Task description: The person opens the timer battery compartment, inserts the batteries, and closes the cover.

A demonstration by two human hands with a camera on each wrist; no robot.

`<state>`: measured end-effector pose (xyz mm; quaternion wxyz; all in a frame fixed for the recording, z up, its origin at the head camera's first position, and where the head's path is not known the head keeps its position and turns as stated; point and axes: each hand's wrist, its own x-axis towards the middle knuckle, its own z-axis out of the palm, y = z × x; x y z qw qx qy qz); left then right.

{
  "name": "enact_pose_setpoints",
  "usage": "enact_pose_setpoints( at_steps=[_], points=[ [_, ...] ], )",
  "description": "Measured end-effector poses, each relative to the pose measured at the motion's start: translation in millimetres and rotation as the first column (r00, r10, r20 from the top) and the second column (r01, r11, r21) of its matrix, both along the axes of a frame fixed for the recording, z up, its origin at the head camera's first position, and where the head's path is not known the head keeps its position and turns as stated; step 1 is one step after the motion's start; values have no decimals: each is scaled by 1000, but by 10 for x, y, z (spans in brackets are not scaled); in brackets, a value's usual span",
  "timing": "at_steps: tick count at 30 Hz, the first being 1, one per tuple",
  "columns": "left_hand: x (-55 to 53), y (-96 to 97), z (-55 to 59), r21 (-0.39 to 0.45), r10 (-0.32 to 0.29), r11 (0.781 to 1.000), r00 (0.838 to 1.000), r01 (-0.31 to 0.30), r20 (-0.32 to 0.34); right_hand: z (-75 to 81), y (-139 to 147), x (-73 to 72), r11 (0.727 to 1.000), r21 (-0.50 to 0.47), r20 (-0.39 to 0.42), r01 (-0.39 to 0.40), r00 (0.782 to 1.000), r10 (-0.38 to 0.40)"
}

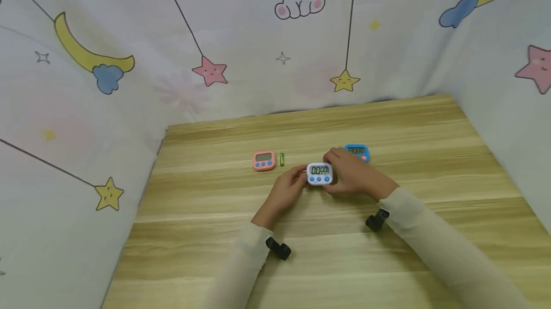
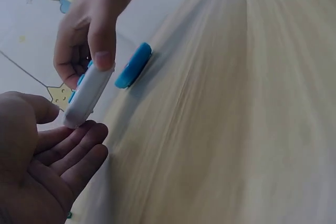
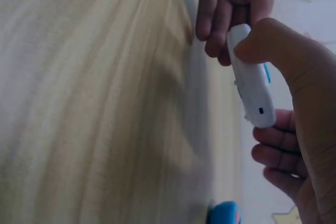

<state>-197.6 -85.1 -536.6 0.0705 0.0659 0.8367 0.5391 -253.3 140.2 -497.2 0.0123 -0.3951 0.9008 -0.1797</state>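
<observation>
A white digital timer [image 1: 320,173] with a lit display reading zeros and several blue buttons is held up above the wooden table. My right hand [image 1: 350,172] grips its right end, thumb on the near edge and fingers on the far side. At the timer's left end is my left hand [image 2: 47,156], its fingers loosely extended under the end and its thumb close beside it. In the right wrist view, the timer's white edge [image 3: 252,85] shows a small dark slot. A blue timer [image 1: 357,151] lies just behind my right hand, which partly covers it.
A pink timer [image 1: 264,160] with a blank display lies on the table [image 1: 193,232] left of my hands. Beside it is a small green battery [image 1: 281,159]. White curtains [image 1: 249,22] printed with stars and moons border the table at the back and sides.
</observation>
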Motion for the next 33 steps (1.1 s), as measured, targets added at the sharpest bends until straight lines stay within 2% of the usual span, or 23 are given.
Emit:
enact_pose_setpoints(
  at_steps=[4,8,14,18,21,25,29,33],
  points=[
    [-80,-100,91,-120,-72,991,996,66,-47,34,-41,-61,1000,20,16,13,1000,-13],
    [-144,-208,211,-190,-99,979,990,80,-96,16,-56,-122,1000,8,43,24,999,-24],
    [-169,-414,317,-303,-102,952,980,47,-169,-1,-18,-190,1000,-1,82,31,996,-31],
    [-201,-566,314,-393,-84,920,971,-12,-225,-17,1,-232,999,10,102,45,994,-45],
    [-236,-673,290,-415,-53,908,967,-57,-249,-42,3,-263,999,10,103,47,994,-48],
    [-270,-812,250,-426,-4,900,976,-91,-216,-73,-19,-290,999,3,96,48,994,-48],
    [-296,-911,204,-458,23,885,990,-87,-142,-84,-45,-295,998,-7,103,56,993,-55],
    [-329,-976,172,-477,28,876,995,-70,-94,-79,-82,-302,998,14,118,67,991,-68]
  ],
)
